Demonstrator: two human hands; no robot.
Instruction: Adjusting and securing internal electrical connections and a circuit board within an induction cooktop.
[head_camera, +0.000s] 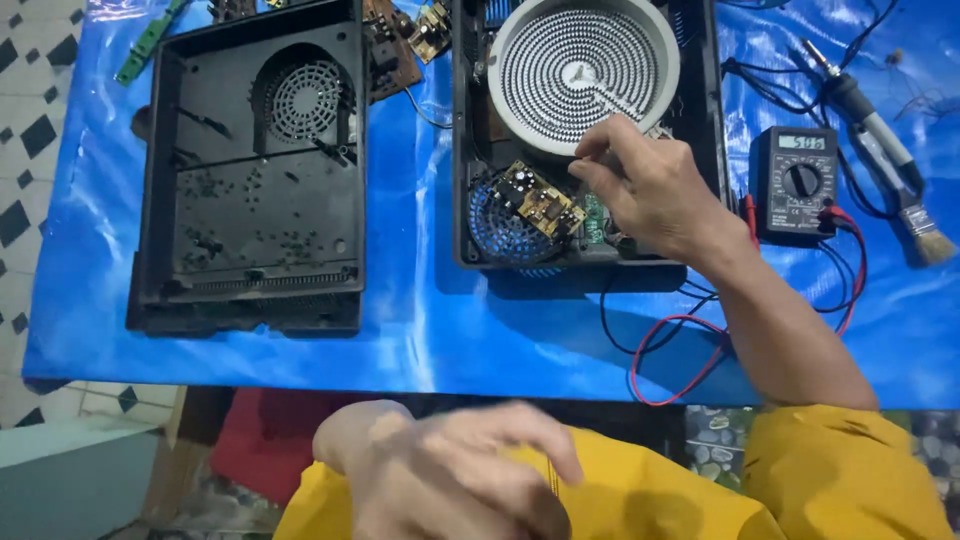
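My right hand (640, 185) reaches into an opened black cooker housing (712, 120). Its thumb and forefinger are pinched together at the lower right edge of the round white heating coil (580, 60). Whether they hold something small there is hidden. Just left of the hand lie a small yellow-brown circuit board (540, 200) and a blue fan grille (500, 235). My left hand (450, 470) is low in the picture over my yellow-clad lap (640, 500). It is blurred, with fingers loosely apart and nothing in it.
An empty black housing half (250, 170) with a round fan grille lies at the left on the blue sheet (420, 320). A black multimeter (795, 185) with red and black leads (680, 360) sits to the right, beside a soldering iron (865, 115) and a brush (925, 235). More circuit boards (400, 45) lie at the back.
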